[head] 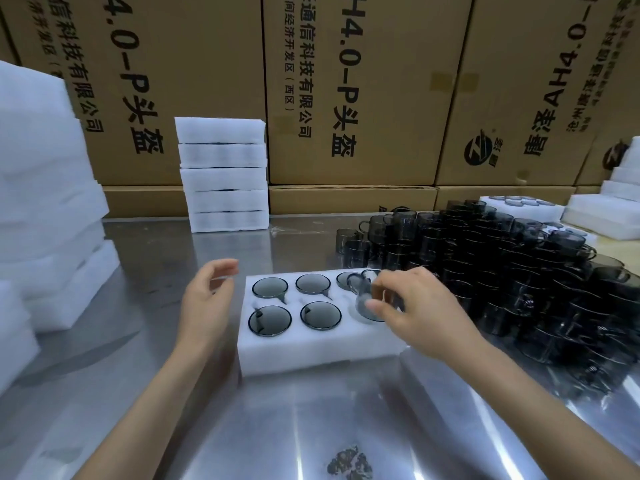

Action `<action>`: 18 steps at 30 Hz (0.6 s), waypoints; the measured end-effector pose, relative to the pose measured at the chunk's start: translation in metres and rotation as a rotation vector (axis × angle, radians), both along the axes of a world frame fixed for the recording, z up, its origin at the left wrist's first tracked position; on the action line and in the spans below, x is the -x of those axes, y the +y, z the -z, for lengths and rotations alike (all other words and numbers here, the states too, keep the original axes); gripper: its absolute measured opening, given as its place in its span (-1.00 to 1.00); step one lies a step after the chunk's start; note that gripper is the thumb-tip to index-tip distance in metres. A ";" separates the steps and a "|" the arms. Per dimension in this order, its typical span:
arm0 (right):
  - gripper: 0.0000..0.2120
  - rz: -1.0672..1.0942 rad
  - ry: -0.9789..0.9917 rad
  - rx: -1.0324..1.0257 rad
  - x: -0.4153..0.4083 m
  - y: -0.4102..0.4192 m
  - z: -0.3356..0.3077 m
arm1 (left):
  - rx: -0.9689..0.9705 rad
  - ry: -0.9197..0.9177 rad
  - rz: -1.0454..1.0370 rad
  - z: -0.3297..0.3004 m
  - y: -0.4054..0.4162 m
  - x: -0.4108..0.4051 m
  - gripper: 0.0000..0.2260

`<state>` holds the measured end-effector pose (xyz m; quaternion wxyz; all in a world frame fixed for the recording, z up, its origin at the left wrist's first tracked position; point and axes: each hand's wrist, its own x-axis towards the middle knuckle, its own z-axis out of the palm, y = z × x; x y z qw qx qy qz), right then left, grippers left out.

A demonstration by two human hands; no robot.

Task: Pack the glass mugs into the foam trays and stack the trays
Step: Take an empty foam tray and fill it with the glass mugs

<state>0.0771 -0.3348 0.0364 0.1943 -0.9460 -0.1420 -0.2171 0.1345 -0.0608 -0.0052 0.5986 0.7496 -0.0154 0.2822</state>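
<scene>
A person packs smoked-glass mugs at a steel table [145,341]. The right hand [420,311] grips a mug [369,297] between thumb and curled fingers, holding it tilted over the near right pocket of a white foam tray [311,355]; motion blur makes it hard to say whether the mug's base is touching the foam. The tray lies flat on the table in front of the person, between the two forearms. Four mugs sit sunk in its left and middle pockets, rims up, two in the far row [270,287] and two in the near row [320,315]. A fifth rim [344,280] shows in the far right pocket, partly hidden behind the held mug.

The left hand [207,299] hovers just left of the tray, holding nothing, fingers loosely curled with thumb and fingers apart.

To the right of the tray, a large heap of loose dark mugs [502,271] is piled in layers on the table. Beyond it lie more foam trays [595,220], one with glass rims showing in it. A stack of five trays [225,174] stands at the back of the table, and plain foam blocks [45,188] are piled high at the left edge. Printed cardboard cartons [363,91] form the wall behind.
</scene>
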 end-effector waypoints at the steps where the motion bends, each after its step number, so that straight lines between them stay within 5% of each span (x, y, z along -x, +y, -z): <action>1: -0.84 0.013 0.002 0.028 0.001 0.004 0.001 | -0.013 -0.033 0.031 -0.005 -0.004 0.004 -0.74; 10: -0.85 0.057 0.038 0.120 0.001 0.020 0.005 | -0.445 -0.187 0.325 -0.023 -0.048 0.039 -0.72; 18: -0.81 -0.001 0.108 0.264 -0.001 0.008 0.013 | -0.660 -0.174 0.379 -0.021 -0.053 0.047 -0.81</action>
